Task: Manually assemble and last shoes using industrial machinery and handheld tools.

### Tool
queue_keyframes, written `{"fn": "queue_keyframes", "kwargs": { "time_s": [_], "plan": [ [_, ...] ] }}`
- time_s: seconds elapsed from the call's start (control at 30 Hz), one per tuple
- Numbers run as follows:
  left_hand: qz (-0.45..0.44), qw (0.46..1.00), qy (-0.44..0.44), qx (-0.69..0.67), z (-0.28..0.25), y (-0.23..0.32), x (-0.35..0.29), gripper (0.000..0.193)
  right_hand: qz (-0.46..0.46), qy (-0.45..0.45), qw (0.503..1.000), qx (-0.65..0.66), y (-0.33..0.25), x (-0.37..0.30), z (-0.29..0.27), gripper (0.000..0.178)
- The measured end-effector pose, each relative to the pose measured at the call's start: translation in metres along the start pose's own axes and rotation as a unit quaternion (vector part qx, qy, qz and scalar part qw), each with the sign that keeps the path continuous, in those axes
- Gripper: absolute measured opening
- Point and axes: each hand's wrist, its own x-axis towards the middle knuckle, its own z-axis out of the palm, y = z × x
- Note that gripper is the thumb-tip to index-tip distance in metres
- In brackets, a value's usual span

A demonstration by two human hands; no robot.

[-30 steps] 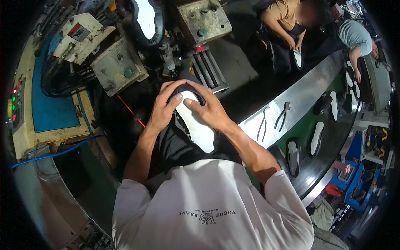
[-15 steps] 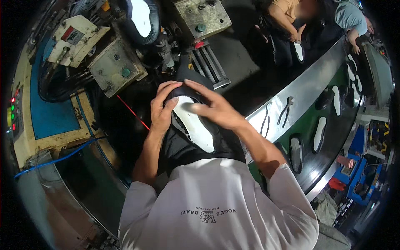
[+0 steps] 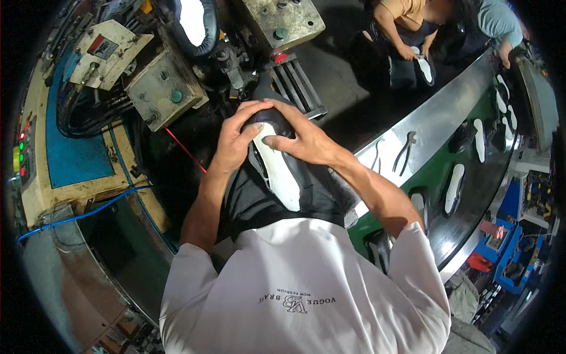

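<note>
A dark shoe upper (image 3: 270,116) rests on my lap with its underside up, toe end pointing away from me. A long white insole (image 3: 279,171) lies along that underside, its narrow end toward my body. My left hand (image 3: 237,143) wraps the toe end from the left, its thumb on the white insole's edge. From the right, my right hand (image 3: 306,139) grips the same end, thumb pressed on the insole and fingers over the tip. The fingertips of both hands meet at the toe.
Pliers (image 3: 405,154) lie on a metal ledge (image 3: 436,115) at my right. Beyond it, a green conveyor (image 3: 436,171) carries several shoes with white insoles. Machine control boxes (image 3: 165,88) stand ahead left; another shoe (image 3: 193,26) sits on the machine. A co-worker (image 3: 407,26) handles a shoe far right.
My right hand has come down from a blurred position over the insole and now grips the toe, thumb pressed on the insole. The co-worker's hands have moved apart around their shoe.
</note>
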Motion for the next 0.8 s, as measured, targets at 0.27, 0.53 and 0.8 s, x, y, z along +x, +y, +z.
{"fn": "queue_keyframes", "kwargs": {
  "time_s": [0.27, 0.53, 0.8],
  "plan": [
    [-0.143, 0.927, 0.077, -0.338, 0.024, -0.013, -0.022, 0.058, 0.136, 0.017, 0.957, 0.256, 0.011, 0.000, -0.011, 0.079],
    [-0.126, 0.941, 0.171, -0.263, 0.057, -0.055, -0.047, 0.057, 0.171, 0.015, 0.947, 0.272, 0.014, 0.001, -0.002, 0.075],
    [-0.162, 0.939, 0.160, -0.260, 0.063, -0.041, -0.041, 0.058, 0.175, 0.027, 0.959, 0.220, 0.010, 0.004, -0.002, 0.074]
  ]
}}
